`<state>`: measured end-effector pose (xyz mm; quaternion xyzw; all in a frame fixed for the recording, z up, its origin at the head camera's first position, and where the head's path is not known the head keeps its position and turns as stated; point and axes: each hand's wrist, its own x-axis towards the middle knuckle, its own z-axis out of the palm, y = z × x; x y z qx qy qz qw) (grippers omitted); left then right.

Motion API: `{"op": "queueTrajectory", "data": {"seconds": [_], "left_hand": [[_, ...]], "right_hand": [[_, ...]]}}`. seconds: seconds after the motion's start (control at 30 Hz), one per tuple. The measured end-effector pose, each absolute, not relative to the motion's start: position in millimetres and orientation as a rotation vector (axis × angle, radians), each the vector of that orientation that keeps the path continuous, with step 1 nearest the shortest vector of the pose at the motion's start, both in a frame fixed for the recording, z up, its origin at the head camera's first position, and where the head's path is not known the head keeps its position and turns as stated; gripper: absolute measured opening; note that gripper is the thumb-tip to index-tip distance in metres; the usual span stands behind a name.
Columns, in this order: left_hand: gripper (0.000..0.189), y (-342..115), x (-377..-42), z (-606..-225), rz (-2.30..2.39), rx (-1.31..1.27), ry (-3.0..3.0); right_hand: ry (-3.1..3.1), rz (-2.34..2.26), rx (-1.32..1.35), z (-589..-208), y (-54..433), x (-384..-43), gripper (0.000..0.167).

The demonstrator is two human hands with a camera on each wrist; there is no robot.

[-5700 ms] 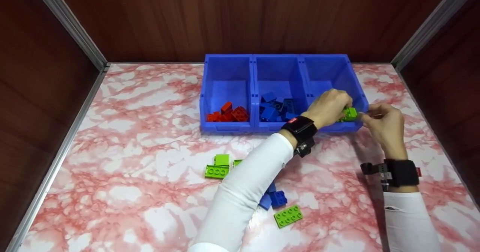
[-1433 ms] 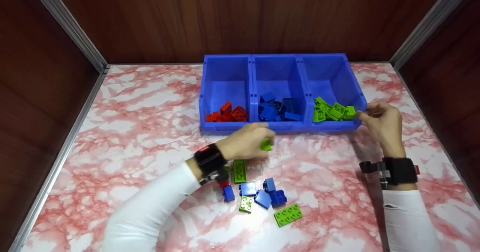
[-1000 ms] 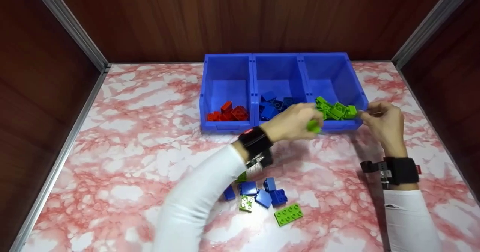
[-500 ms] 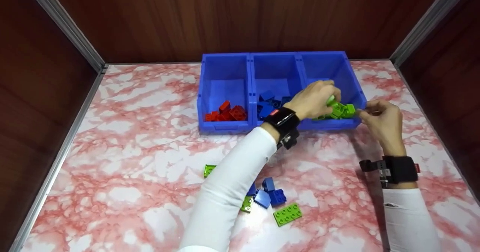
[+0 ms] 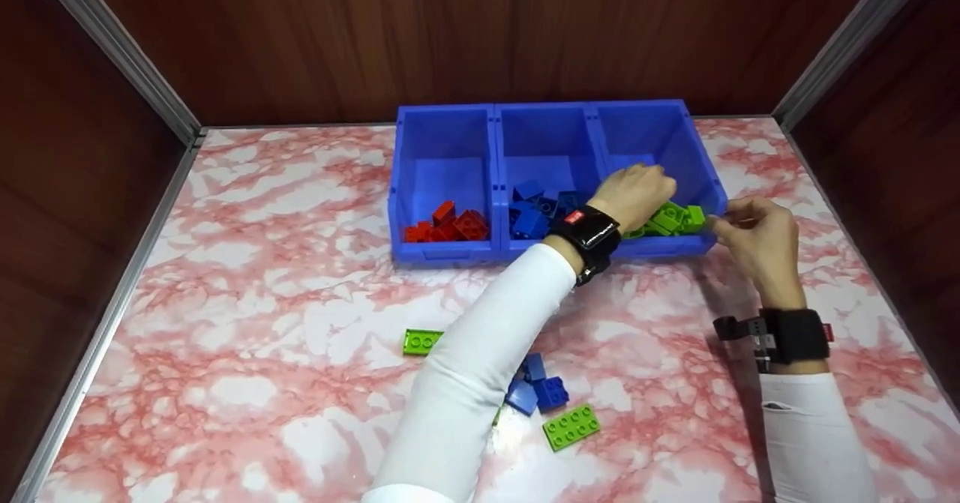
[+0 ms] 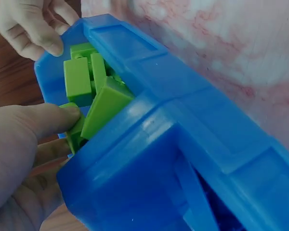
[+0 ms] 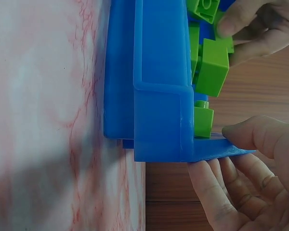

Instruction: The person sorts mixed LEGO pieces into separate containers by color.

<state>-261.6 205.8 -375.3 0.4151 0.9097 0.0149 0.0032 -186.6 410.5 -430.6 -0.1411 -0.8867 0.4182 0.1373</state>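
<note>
The left hand (image 5: 634, 192) seemingly pinches a green block (image 6: 76, 132); a tug from the right hand (image 5: 763, 247), pinching the bin (image 5: 667, 247), could knock it loose.

Table, marbled red and white (image 5: 262, 285) | toward the far edge, a blue three-compartment bin (image 5: 442, 252) | nearer the viewer, three blue bricks (image 5: 552, 393) clustered together | just beside them, a green eight-stud brick (image 5: 571, 427), studs up | farther left, another green brick (image 5: 419, 342), partly hidden from view
</note>
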Motion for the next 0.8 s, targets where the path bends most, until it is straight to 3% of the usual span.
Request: {"op": "queueTrajectory", "data": {"seconds": [0.43,0.8], "left_hand": [[0.026,193.1,-259.7,-363.9,0.161,1.32,2.784],[0.044,126.2,-233.2,-342.7,0.21,1.5,2.73]], "right_hand": [[-2.56,1.177,-0.383,-432.4,410.2,-186.9,0.031],[-2.57,1.178,-0.392,-430.3,411.4,-186.9,0.033]]}}
